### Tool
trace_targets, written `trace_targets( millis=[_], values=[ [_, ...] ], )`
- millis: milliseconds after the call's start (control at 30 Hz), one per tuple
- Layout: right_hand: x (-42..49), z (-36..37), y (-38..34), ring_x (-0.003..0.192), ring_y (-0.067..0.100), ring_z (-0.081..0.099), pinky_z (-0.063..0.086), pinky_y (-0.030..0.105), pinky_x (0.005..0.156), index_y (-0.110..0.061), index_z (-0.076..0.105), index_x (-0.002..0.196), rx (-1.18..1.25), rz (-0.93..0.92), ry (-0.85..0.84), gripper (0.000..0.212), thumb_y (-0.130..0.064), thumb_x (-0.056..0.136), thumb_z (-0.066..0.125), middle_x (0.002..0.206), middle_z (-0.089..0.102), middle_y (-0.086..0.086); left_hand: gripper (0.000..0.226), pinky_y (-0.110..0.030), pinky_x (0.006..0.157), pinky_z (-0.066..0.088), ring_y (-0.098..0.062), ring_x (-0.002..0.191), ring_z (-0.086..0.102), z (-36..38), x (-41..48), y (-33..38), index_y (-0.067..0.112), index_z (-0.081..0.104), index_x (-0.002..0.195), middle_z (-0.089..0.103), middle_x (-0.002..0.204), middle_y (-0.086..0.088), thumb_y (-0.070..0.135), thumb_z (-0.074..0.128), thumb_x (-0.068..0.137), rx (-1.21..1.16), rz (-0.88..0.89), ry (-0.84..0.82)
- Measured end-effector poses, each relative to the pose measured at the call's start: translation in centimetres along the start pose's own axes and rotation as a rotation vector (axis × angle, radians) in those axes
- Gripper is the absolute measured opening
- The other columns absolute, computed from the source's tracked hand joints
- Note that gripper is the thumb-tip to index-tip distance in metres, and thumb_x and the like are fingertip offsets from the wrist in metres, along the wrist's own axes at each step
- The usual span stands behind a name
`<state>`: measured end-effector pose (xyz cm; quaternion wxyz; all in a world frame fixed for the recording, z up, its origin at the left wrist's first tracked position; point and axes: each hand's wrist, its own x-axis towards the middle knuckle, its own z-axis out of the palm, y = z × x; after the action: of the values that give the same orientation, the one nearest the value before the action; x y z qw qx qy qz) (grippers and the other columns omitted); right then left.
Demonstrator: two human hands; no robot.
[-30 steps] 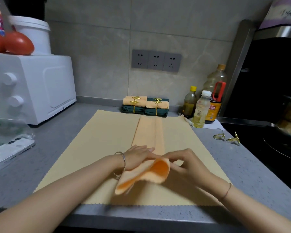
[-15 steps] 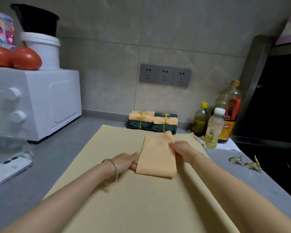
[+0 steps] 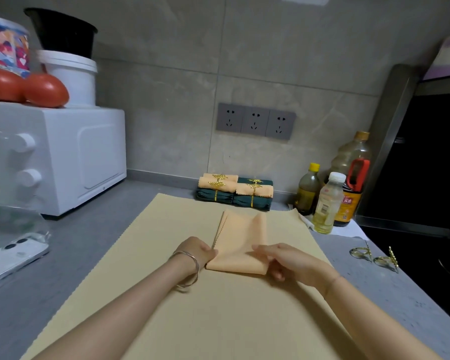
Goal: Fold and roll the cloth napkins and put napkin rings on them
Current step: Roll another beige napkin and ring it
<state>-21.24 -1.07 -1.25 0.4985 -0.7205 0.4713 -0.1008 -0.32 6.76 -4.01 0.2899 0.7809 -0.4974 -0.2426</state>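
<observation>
Both hands are on the folded napkin (image 3: 240,237) atop the mat (image 3: 146,268), left hand (image 3: 198,252) pinching its left edge, right hand (image 3: 295,261) gripping its near-right corner.

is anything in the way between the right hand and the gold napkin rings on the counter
Nothing visible. The right hand holds the near right corner of the orange napkin on the yellow mat, and the napkin rings lie to its right on bare grey counter. The bottles stand farther back, off that line.
</observation>
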Motion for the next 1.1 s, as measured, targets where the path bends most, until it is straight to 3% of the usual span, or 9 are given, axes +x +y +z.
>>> trace_targets(
  millis=[133,200,333,600,700,767,900,967,1100],
  values=[
    [-3.2,1.1,1.3,0.043,0.009,0.035,0.026,0.016,0.047,-0.012,0.05,0.071,-0.084,-0.224,0.055,0.037,-0.042,0.09,0.058,0.055,0.045,0.007,0.03,-0.025,0.063,0.026,-0.02,0.069,0.036,0.4,-1.1,0.2,0.016,0.045,0.066,0.042,0.073,-0.005,0.031,0.056,0.09,-0.059,0.019,-0.016],
    [-4.4,1.2,1.9,0.042,0.008,0.034,0.024,0.015,0.045,-0.011,0.046,0.067,-0.052,-0.278,0.13,0.039,-0.038,0.094,0.054,0.051,0.045,0.0,0.027,-0.025,0.063,0.028,-0.019,0.068,0.039,0.8,-1.9,0.3,0.015,0.05,0.069,0.045,0.073,-0.005,0.031,0.056,0.09,-0.071,0.052,-0.055],
    [-6.3,1.0,3.7,0.039,0.008,0.029,0.02,0.022,0.045,-0.017,0.043,0.056,-0.023,-0.317,0.199,0.044,-0.032,0.096,0.051,0.041,0.036,-0.011,0.043,-0.018,0.05,0.028,-0.011,0.052,0.041,2.4,-3.6,0.7,0.021,0.048,0.05,0.045,0.046,0.009,0.029,0.056,0.092,-0.012,0.105,-0.069],
    [-6.2,1.8,4.4,0.037,0.005,0.027,0.02,0.013,0.039,-0.009,0.048,0.064,0.058,-0.22,0.361,0.037,-0.032,0.091,0.061,0.043,0.034,-0.009,0.038,-0.023,0.069,0.039,-0.016,0.071,0.054,2.4,-4.5,1.6,0.02,0.051,0.056,0.058,0.064,0.008,0.024,0.053,0.093,-0.008,0.077,-0.103],
    [-5.4,1.6,3.5,0.035,0.008,0.038,0.028,0.015,0.035,-0.014,0.06,0.083,0.054,-0.096,0.44,0.033,-0.047,0.09,0.057,0.05,0.047,-0.004,0.035,-0.024,0.081,0.043,-0.019,0.08,0.058,2.0,-4.4,2.3,0.018,0.056,0.06,0.065,0.076,0.0,0.029,0.051,0.093,0.023,0.045,-0.129],
    [-4.5,1.5,3.1,0.046,0.01,0.046,0.034,0.017,0.039,-0.015,0.06,0.095,-0.033,-0.064,0.468,0.03,-0.045,0.093,0.051,0.065,0.055,-0.001,0.039,-0.025,0.081,0.043,-0.02,0.079,0.057,1.7,-4.2,3.1,0.017,0.056,0.06,0.064,0.078,-0.002,0.034,0.048,0.094,0.035,0.026,-0.141],
    [-2.9,1.9,3.8,0.07,0.013,0.053,0.037,0.024,0.055,-0.013,0.061,0.097,-0.193,-0.125,0.539,0.021,-0.029,0.096,0.048,0.083,0.061,0.0,0.029,-0.023,0.072,0.039,-0.021,0.081,0.055,1.8,-4.1,3.8,0.015,0.056,0.068,0.06,0.079,-0.003,0.028,0.052,0.094,-0.02,0.105,-0.037],
    [-2.9,2.2,4.2,0.066,0.009,0.052,0.034,0.023,0.054,-0.014,0.062,0.096,-0.157,-0.206,0.571,0.019,-0.027,0.096,0.049,0.08,0.061,-0.003,0.017,-0.024,0.077,0.04,-0.018,0.084,0.055,2.1,-4.5,3.7,0.018,0.058,0.079,0.057,0.082,0.0,0.026,0.055,0.093,-0.091,0.167,0.055],
    [-2.9,2.1,4.2,0.06,0.01,0.051,0.033,0.023,0.052,-0.016,0.063,0.092,-0.119,-0.231,0.552,0.019,-0.031,0.094,0.053,0.074,0.062,-0.002,0.014,-0.026,0.068,0.038,-0.016,0.068,0.046,2.8,-4.9,3.0,0.021,0.054,0.081,0.049,0.066,0.005,0.028,0.053,0.093,-0.086,0.186,0.171]
  ],
)
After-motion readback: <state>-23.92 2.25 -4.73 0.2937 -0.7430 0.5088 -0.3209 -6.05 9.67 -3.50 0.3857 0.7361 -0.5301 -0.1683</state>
